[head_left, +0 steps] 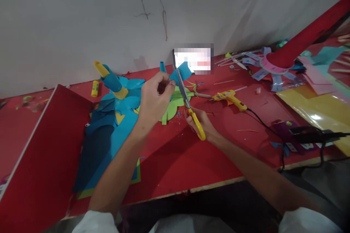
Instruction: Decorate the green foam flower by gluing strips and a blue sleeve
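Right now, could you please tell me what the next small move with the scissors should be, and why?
I would probably ease the scissors shut on the blue piece, keeping the left hand clear: the right hand holds them, and the blades cross the piece close to the left hand's pinching fingertips. How far the blades are open is hard to tell.

Soft shadows cross the dimly lit tabletop (169,169).

White sleeves (95,222) stop above slender bare forearms (117,174), with left hand (155,96) and right hand (203,122) bare too
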{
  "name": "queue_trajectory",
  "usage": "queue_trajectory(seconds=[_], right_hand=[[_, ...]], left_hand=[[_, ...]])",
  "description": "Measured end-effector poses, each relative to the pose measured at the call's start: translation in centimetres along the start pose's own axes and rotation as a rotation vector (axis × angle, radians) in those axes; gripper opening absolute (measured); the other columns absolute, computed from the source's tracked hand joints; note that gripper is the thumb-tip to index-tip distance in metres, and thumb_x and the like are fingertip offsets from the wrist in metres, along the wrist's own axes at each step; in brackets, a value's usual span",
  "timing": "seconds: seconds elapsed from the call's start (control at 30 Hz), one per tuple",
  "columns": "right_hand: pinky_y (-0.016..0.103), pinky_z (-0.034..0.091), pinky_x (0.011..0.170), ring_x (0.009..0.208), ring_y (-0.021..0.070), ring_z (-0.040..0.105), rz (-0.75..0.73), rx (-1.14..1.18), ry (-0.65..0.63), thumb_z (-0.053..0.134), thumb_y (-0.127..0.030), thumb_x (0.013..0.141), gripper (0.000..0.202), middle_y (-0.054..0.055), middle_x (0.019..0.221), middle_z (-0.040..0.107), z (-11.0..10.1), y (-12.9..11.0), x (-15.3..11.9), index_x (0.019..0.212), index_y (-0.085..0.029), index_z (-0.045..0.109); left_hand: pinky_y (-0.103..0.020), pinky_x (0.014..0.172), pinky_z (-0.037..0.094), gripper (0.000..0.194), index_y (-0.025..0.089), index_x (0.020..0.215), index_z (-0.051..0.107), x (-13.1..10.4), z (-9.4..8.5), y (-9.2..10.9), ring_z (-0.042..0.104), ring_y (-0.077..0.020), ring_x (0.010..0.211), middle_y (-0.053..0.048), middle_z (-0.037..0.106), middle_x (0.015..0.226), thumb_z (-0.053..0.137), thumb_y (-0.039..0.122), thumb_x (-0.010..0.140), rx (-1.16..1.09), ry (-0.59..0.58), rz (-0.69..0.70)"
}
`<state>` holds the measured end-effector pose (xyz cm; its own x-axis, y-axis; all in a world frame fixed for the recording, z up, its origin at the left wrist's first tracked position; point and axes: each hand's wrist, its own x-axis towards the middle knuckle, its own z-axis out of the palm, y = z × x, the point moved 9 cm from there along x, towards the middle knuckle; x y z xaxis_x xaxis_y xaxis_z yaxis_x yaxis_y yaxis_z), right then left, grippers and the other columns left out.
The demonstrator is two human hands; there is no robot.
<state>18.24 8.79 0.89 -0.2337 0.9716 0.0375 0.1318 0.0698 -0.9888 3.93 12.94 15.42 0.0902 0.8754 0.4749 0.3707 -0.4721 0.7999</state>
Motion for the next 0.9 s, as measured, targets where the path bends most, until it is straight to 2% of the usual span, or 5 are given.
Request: queue_trajectory(seconds=[0.23, 0.37, 0.67, 0.9], right_hand=[[0.026, 0.025, 0.048, 0.055, 0.0109, 0.035, 0.006, -0.015, 0.042, 0.067, -0.079, 0.078, 0.059, -0.005, 0.060, 0.040, -0.60, -0.08, 0.04, 0.073, -0.024, 0.048], [0.026, 0.024, 0.049, 0.054, 0.0104, 0.033, 0.009, -0.010, 0.011, 0.067, -0.079, 0.078, 0.059, -0.005, 0.059, 0.039, -0.41, -0.22, 0.12, 0.072, -0.024, 0.047], [0.026, 0.024, 0.049, 0.056, 0.0110, 0.032, -0.001, -0.009, -0.038, 0.056, -0.087, 0.080, 0.063, -0.006, 0.062, 0.039, 0.17, -0.57, 0.11, 0.078, -0.025, 0.042], [0.027, 0.025, 0.049, 0.056, 0.0112, 0.034, 0.019, -0.013, -0.032, 0.058, -0.089, 0.077, 0.066, -0.005, 0.063, 0.040, -0.12, -0.29, -0.03, 0.075, -0.025, 0.044]], left_hand=[[-0.028, 0.056, 0.036, 0.021, 0.022, 0.075, 0.050, -0.08, -0.14, 0.22, 0.045, -0.0113, 0.060, 0.003, 0.049, 0.067, 0.063, 0.023, 0.091, -0.010, 0.037, 0.011], [-0.028, 0.055, 0.036, 0.020, 0.022, 0.076, 0.052, -0.08, -0.65, 0.21, 0.043, -0.0120, 0.061, 0.002, 0.047, 0.068, 0.062, 0.025, 0.093, -0.011, 0.079, 0.013], [-0.028, 0.056, 0.038, 0.017, 0.022, 0.077, 0.057, 0.32, -0.25, 0.15, 0.046, -0.0119, 0.060, 0.002, 0.055, 0.069, 0.064, 0.027, 0.091, 0.041, -0.025, 0.059], [-0.028, 0.056, 0.036, 0.018, 0.022, 0.076, 0.055, 0.28, -0.26, 0.17, 0.046, -0.0118, 0.060, 0.002, 0.054, 0.068, 0.064, 0.026, 0.091, 0.039, -0.020, 0.042]])
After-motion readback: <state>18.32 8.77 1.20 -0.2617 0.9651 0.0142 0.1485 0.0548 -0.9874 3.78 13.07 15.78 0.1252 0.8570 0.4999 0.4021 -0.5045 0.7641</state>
